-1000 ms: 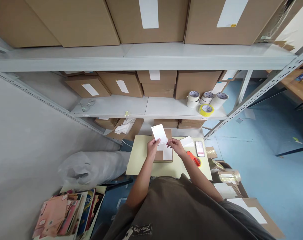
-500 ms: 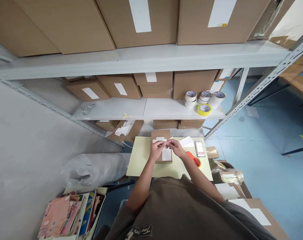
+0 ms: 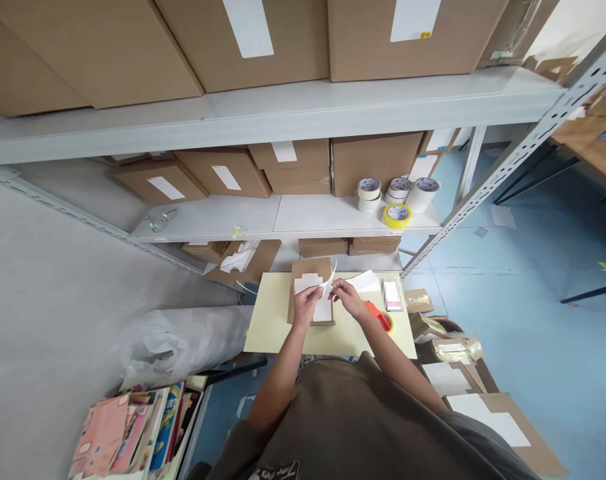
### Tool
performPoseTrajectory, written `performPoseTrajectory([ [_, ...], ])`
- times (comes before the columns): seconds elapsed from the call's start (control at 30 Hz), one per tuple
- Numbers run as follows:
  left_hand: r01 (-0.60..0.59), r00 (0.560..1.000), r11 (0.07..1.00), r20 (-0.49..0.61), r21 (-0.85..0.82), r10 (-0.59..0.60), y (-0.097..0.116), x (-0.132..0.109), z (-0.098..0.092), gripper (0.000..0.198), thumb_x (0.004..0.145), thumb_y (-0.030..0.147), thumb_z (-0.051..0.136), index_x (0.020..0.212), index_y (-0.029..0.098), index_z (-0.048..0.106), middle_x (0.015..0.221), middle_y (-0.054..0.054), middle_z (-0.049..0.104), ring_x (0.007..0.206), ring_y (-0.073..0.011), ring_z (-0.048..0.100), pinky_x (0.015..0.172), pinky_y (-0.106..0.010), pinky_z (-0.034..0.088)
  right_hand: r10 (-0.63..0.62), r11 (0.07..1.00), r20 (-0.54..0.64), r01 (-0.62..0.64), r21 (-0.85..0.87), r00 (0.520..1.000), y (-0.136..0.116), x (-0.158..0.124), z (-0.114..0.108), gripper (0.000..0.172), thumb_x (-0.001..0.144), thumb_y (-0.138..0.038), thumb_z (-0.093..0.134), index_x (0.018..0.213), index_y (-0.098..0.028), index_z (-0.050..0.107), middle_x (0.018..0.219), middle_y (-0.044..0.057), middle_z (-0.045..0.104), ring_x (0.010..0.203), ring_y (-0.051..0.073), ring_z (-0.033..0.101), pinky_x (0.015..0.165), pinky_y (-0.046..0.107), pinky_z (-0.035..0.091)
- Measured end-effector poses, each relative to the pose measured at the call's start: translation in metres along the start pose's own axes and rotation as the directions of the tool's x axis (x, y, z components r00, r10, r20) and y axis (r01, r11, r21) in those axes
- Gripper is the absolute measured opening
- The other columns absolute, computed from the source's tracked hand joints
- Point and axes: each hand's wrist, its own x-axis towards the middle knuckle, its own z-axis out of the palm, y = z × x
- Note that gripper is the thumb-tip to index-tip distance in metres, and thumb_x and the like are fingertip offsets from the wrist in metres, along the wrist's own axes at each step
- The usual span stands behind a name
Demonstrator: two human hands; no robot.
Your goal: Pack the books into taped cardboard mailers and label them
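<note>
Above a cardboard box (image 3: 297,267) on the small cream table (image 3: 263,327), my left hand (image 3: 306,305) pinches a white paper strip (image 3: 329,277) whose far end curls upward. My right hand (image 3: 348,298) is closed at the strip's right edge, fingertips pinched; the exact grip is too small to see clearly. White paper lies on the box top, partly covered by my hands. To the right of my right hand lie an orange-red tape dispenser or cutter (image 3: 377,314) and a yellow tape roll (image 3: 389,323) beside it. White sheets (image 3: 363,281) lie behind it.
A metal shelf (image 3: 253,212) holding cardboard boxes and several tape rolls (image 3: 369,189) rises behind the table. Bubble-wrap-like plastic (image 3: 193,337) lies to the left, above a stack of books and folders (image 3: 133,427). Cardboard boxes (image 3: 503,427) stand on the right.
My hands have come slightly apart, and the white strip now stands up visibly between them. The whole view has shifted a little, moving the scene left.
</note>
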Motion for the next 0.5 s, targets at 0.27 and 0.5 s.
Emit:
performPoseTrajectory([
  [0.27, -0.003, 1.0, 0.999, -0.013, 0.045, 0.003, -0.017, -0.003, -0.002, 0.037, 0.075, 0.054, 0.086, 0.086, 0.019, 0.083, 0.076, -0.005, 0.075, 0.075, -0.0211, 0.069, 0.075, -0.032, 0.054, 0.03, 1.0, -0.018, -0.03, -0.009, 0.999, 0.01, 0.001, 0.006, 0.044, 0.074, -0.062, 0.086, 0.08, -0.026, 0.062, 0.071, -0.001, 0.065, 0.071, 0.019, 0.062, 0.068, 0.032, 0.05],
  [0.5, 0.016, 0.971, 0.989, -0.234, -0.147, -0.05, -0.018, 0.039, -0.059, 0.046, 0.067, 0.057, 0.088, 0.086, 0.016, 0.079, 0.075, -0.004, 0.073, 0.067, -0.0156, 0.064, 0.067, -0.028, 0.052, 0.008, 0.994, -0.157, 0.009, 0.106, 0.988, -0.005, -0.007, -0.009, 0.038, 0.076, -0.048, 0.085, 0.071, -0.025, 0.055, 0.077, -0.001, 0.062, 0.076, 0.019, 0.059, 0.077, 0.034, 0.053],
])
